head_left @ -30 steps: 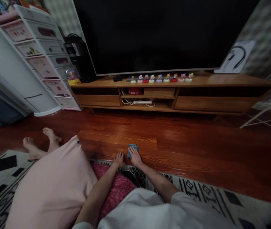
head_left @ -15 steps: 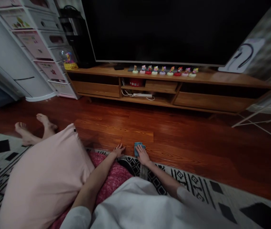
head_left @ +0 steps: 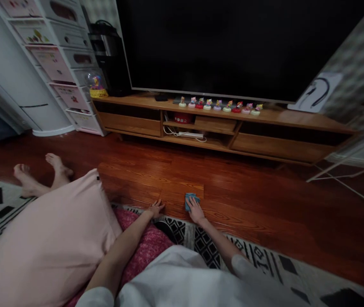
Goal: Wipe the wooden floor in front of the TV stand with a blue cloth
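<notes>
My right hand (head_left: 196, 210) holds a folded blue cloth (head_left: 188, 204) down on the wooden floor (head_left: 233, 187), its fingers stretched over the top. The cloth lies just beyond the patterned rug's edge. To the left, my left hand (head_left: 156, 209) rests with fingers apart at the floor's border with the rug, holding nothing. Beneath my left forearm is red speckled fabric (head_left: 149, 238). A dark rounded object (head_left: 165, 229), partly hidden, sits beside that fabric.
A pink pillow (head_left: 53, 243) lies at left, with bare feet (head_left: 56, 166) beyond it. Ahead stands a low wooden TV cabinet (head_left: 130, 123) with several small figurines (head_left: 217, 105) on top. A white metal frame (head_left: 335, 187) stands at right. The black-and-white rug (head_left: 284, 260) runs along the front.
My right hand and the blue cloth have slid right and slightly forward along the floor. My left hand stays near the same spot. The view has shifted a little.
</notes>
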A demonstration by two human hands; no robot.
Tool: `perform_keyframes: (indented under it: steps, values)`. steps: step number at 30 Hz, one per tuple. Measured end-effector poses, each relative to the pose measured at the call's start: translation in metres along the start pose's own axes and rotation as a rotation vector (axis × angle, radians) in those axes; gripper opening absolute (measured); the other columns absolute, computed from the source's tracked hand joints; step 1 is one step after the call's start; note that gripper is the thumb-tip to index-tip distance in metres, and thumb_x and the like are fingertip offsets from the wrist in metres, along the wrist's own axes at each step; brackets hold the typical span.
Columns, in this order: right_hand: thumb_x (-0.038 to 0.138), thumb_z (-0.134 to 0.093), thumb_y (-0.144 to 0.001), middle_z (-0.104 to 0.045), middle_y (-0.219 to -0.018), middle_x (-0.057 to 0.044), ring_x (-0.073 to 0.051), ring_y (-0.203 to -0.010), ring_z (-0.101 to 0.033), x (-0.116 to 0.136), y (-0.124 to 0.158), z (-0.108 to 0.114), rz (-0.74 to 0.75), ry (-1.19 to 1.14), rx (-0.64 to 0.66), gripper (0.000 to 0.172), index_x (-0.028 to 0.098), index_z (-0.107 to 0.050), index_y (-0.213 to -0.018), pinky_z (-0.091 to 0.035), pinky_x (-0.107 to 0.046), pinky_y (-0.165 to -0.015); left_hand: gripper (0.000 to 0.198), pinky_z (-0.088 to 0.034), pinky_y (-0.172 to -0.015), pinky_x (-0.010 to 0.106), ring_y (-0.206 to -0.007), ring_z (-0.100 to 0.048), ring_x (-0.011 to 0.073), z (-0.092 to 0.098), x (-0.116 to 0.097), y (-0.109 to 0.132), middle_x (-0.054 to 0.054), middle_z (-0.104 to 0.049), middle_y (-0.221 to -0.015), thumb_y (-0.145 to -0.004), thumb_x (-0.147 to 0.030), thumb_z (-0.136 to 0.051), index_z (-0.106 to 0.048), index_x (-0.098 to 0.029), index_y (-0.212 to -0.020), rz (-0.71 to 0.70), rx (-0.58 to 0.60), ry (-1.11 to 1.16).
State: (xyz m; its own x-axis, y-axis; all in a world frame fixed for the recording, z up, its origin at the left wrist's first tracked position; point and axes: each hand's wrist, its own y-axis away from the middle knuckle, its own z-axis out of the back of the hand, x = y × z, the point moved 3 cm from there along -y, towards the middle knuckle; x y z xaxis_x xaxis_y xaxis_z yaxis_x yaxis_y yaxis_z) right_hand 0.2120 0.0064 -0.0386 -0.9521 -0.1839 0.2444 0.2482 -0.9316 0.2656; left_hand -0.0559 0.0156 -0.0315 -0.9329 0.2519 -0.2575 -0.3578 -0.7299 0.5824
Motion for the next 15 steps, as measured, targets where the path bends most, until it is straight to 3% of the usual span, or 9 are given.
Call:
perform_keyframes:
  steps: [4, 7, 12, 15]
  values:
    - [0.011, -0.047, -0.077, -0.017, -0.167, 0.001, -0.02, -0.153, -0.011, -0.009, 0.057, -0.045, 0.017, -0.038, -0.016, 0.086, 0.026, -0.022, -0.158, -0.016, -0.04, -0.122, 0.078, -0.022, -0.119, 0.05, -0.151, -0.008, 0.036, -0.002, 0.0, 0.0, 0.012, -0.004, -0.167, -0.089, -0.043, -0.055, -0.025, -0.022, -0.158, -0.004, -0.018, -0.004]
    - [0.011, -0.045, -0.077, -0.02, -0.166, 0.0, -0.021, -0.153, -0.014, -0.013, 0.058, -0.049, -0.081, -0.036, -0.017, 0.085, 0.023, -0.024, -0.158, -0.017, -0.04, -0.122, 0.078, -0.022, -0.119, 0.049, -0.15, -0.008, 0.0364, -0.002, -0.001, 0.001, 0.015, -0.004, -0.166, -0.089, -0.041, -0.055, -0.026, -0.019, -0.158, 0.0, -0.023, -0.012]
    - [0.016, -0.049, -0.083, -0.032, -0.161, -0.014, -0.031, -0.149, -0.024, -0.028, -0.005, 0.013, -0.357, 0.022, -0.094, 0.079, 0.013, -0.023, -0.158, -0.024, -0.044, -0.118, 0.077, -0.021, -0.12, 0.047, -0.15, -0.009, 0.0349, 0.001, -0.004, 0.006, 0.016, -0.006, -0.166, -0.089, -0.041, -0.057, -0.028, -0.019, -0.157, 0.011, -0.01, -0.02]
    - [0.02, -0.04, -0.091, -0.033, -0.159, -0.02, -0.037, -0.147, -0.027, -0.039, -0.036, 0.048, -0.435, 0.026, -0.138, 0.068, 0.01, -0.025, -0.157, -0.028, -0.051, -0.115, 0.077, -0.021, -0.12, 0.048, -0.15, -0.01, 0.0349, 0.002, -0.004, 0.006, 0.016, -0.007, -0.166, -0.088, -0.04, -0.057, -0.029, -0.019, -0.157, 0.007, -0.005, -0.024]
